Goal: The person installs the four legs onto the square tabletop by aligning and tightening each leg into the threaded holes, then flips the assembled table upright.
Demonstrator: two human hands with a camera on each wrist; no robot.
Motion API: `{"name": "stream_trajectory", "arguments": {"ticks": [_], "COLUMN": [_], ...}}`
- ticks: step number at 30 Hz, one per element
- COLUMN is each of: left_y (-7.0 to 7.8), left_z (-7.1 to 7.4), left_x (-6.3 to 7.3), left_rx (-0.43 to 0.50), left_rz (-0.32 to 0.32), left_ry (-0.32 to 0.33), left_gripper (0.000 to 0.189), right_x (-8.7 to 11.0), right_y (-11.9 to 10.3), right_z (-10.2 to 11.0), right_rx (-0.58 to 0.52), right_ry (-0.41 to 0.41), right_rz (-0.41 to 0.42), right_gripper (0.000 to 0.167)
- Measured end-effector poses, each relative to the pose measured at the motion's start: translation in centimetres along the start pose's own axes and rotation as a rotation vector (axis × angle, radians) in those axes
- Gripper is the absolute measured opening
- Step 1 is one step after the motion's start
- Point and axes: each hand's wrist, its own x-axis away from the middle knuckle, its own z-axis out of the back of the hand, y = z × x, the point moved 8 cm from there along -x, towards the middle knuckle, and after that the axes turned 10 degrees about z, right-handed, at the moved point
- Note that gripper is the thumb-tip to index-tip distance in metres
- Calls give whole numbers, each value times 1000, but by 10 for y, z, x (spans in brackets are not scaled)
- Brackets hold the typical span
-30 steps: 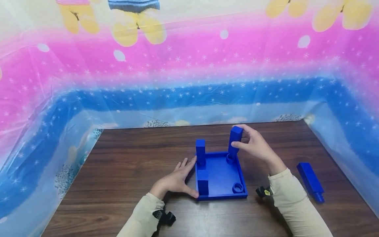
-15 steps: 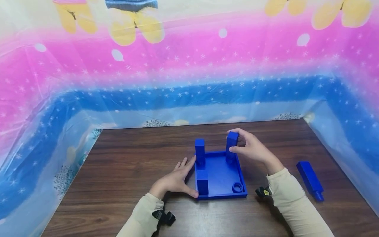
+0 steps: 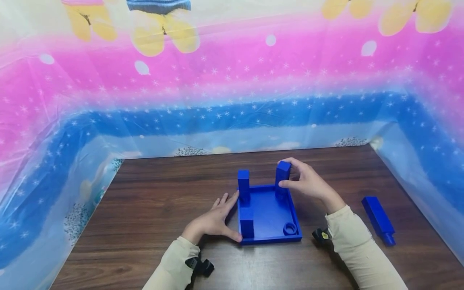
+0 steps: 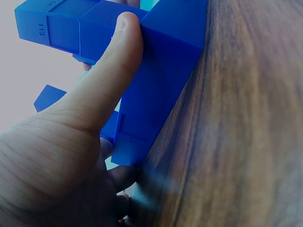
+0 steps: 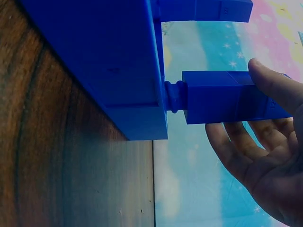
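A blue square tray-like tabletop (image 3: 270,211) lies on the wooden table, its raised rim facing up. Two blue square legs stand at its left corners, the back one (image 3: 243,183) and the front one (image 3: 247,225). My left hand (image 3: 212,221) is spread along the left side, thumb at the front corner, fingers reaching to the back. At the back right corner my right hand (image 3: 311,183) pinches the upper part of another blue square leg (image 3: 282,173), thumb against fingers. The right wrist view shows this leg's ridged neck (image 5: 175,94) right at the rim. A round socket (image 3: 289,228) shows at the front right corner.
A loose blue leg (image 3: 378,217) with a threaded end lies on the brown wooden table (image 3: 159,189) to the right of my right arm. A printed pink and blue cloth (image 3: 217,100) hangs around the back and sides.
My right hand has lowered the leg slightly, so it now stands more upright over the back right socket, hiding it. My left hand keeps its place on the tabletop's side.
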Motion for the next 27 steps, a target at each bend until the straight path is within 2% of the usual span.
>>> {"name": "stream_trajectory", "arguments": {"ticks": [8,27], "left_y": [0,-2], "left_z": [3,-1], "left_x": [0,0], "left_rx": [-8,-2], "left_rz": [-2,-10], "left_ry": [6,2], "left_gripper": [138,138], "right_x": [-3,1], "right_y": [-3,3], "right_z": [-1,-4], "right_rx": [52,77], "right_ry": [22,83], "right_rz": [0,-14], "right_gripper": [59,45]}}
